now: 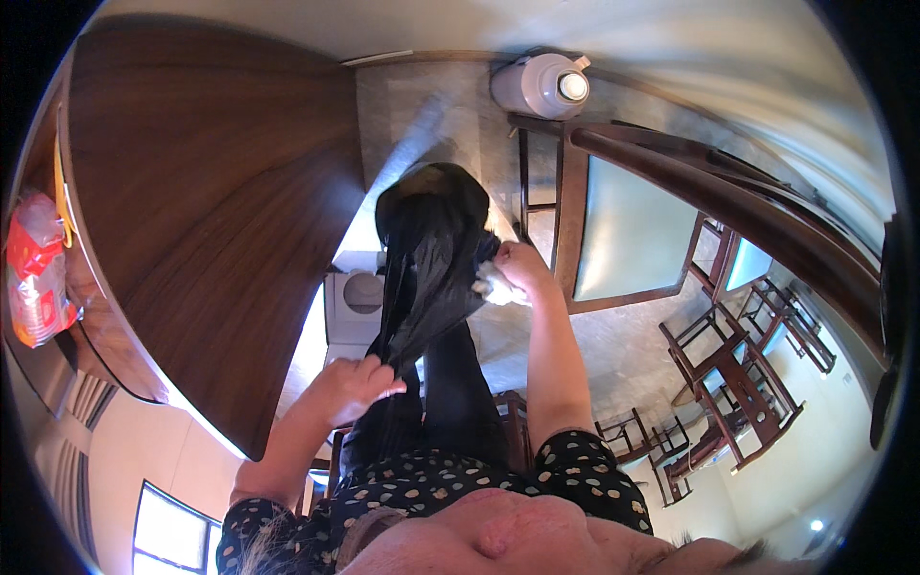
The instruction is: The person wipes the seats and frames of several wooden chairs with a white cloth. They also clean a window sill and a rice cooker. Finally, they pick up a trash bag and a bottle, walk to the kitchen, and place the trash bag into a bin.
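Note:
A thin black plastic bag (426,259) hangs spread out in front of my legs, its rounded far end bulging over the floor. My left hand (355,388) pinches the bag's near edge at the lower left. On its other side my right hand (518,268) is closed round a crumpled white piece (498,286), perhaps tissue or cloth, beside the bag's right edge. Whether those right fingers also grip the black plastic is hard to tell. What lies inside the bag is hidden.
A dark brown wooden tabletop (211,192) fills the left, with a red and clear package (38,273) beyond it. A pale thermos flask (541,86) stands by the far wall. To the right are a pale-seated wooden chair (632,230) and several dark wooden chairs (738,383).

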Available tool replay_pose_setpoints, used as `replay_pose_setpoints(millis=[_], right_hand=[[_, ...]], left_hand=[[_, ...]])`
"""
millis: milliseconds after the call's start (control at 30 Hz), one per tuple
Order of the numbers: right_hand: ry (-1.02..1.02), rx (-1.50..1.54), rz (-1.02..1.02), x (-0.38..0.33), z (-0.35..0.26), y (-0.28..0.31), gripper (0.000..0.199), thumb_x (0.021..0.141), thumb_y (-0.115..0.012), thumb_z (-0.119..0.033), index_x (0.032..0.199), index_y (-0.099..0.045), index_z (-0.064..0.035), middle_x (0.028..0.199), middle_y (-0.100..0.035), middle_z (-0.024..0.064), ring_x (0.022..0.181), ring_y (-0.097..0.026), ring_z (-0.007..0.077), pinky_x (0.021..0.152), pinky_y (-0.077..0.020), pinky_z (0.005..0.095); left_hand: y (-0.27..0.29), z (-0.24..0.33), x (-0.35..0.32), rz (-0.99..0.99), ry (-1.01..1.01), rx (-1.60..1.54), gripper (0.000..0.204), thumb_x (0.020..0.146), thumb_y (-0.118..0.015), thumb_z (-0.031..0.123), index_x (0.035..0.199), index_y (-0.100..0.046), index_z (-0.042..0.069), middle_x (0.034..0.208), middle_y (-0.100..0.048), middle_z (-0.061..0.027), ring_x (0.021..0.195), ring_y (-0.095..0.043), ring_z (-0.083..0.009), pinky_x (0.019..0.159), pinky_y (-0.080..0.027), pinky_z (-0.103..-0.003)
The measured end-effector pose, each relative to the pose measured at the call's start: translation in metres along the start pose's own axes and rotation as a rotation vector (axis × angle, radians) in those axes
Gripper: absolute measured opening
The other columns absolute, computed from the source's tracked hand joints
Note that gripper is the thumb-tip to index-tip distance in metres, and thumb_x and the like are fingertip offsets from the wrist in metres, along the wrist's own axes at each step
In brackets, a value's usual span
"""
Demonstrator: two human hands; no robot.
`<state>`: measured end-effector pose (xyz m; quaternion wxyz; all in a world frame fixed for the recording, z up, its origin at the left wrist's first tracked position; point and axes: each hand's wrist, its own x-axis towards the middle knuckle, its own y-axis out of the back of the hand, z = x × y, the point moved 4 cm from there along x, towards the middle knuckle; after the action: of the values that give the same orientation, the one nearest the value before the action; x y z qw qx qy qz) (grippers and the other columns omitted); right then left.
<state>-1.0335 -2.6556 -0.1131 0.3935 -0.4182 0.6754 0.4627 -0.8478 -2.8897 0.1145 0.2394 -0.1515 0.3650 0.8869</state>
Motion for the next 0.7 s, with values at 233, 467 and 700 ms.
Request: replay_pose_setpoints(millis=[233, 467, 700], right_hand=[[0.186, -0.187, -0.202, -0.004, 0.006, -0.027, 0.032, 0.077, -0.063, -0.03, 0.094, -0.068, -0.0028, 0.091, -0.066, 0.0209, 0.089, -0.063, 0.0335, 0.08, -0.048, 0.0388], [0.162, -0.198, -0.212, 0.005, 0.006, -0.048, 0.041, 0.08, -0.06, -0.037, 0.094, -0.068, -0.0002, 0.097, -0.067, 0.0204, 0.095, -0.061, 0.037, 0.086, -0.0469, 0.0403], [0.074, -0.57, -0.063, -0.027, -0.034, 0.04, 0.049, 0.079, -0.058, -0.037, 0.113, -0.055, -0.0019, 0.105, -0.065, 0.0196, 0.103, -0.062, 0.0302, 0.088, -0.0471, 0.0412]], left_hand=[[0.022, 0.048, -0.063, -0.128, 0.044, -0.087, 0.026, 0.088, -0.06, 0.03, 0.076, -0.049, 0.01, 0.067, -0.051, -0.0089, 0.054, -0.058, -0.0277, 0.047, -0.047, -0.036], [0.027, 0.063, -0.126, -0.277, 0.25, -0.235, 0.029, 0.088, -0.058, 0.034, 0.079, -0.051, 0.008, 0.069, -0.055, -0.0112, 0.062, -0.061, -0.031, 0.053, -0.049, -0.04], [0.001, 0.04, -0.176, -0.164, 0.533, -0.15, 0.035, 0.086, -0.058, 0.043, 0.08, -0.053, 0.008, 0.074, -0.058, -0.0134, 0.065, -0.061, -0.0335, 0.056, -0.05, -0.04]])
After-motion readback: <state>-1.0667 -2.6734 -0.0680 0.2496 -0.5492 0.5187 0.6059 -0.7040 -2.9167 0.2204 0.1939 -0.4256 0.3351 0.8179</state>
